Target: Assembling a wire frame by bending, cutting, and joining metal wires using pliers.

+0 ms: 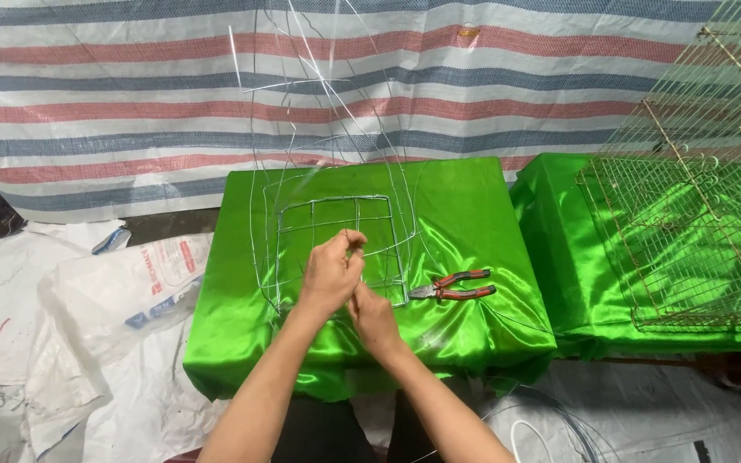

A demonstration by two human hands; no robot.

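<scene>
I see both hands meeting over the wire frame (334, 244), which lies flat on the green cloth (465, 214) of the nearer table. My left hand (333, 273) is curled, its fingertips pinching a thin wire at the frame's middle. My right hand (374, 315) sits just below, touching the left, fingers closed on the same wire (I cannot tell exactly where it grips). Loose wire ends rise from the frame towards the striped tarp (130, 94). Pliers (454, 285) with red handles lie just right of the frame. A wire cage (688, 223) stands on the second table.
</scene>
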